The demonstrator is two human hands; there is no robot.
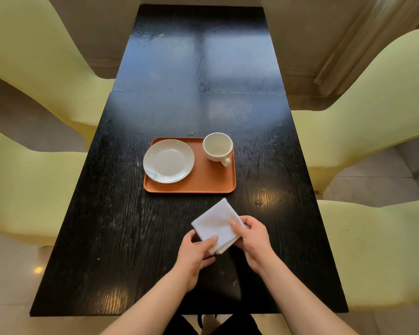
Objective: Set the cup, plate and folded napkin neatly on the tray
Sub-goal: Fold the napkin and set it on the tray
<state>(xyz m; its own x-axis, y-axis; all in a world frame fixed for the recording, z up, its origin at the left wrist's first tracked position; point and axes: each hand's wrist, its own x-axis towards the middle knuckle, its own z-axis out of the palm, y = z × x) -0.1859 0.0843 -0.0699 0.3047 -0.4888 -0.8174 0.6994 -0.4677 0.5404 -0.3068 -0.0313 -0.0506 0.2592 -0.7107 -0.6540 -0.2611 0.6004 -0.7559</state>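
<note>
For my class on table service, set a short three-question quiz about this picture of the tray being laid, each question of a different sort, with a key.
1. True or false: the cup stands on the tray with its handle turned toward the person.
2. Multiple choice: where is the plate?
A. on the bare table, left of the tray
B. on the left part of the tray, its edge over the tray's left rim
C. under the cup
3. Fill in: the folded napkin is held by the left hand and the right hand above the ____.

Key
1. true
2. B
3. table
</note>
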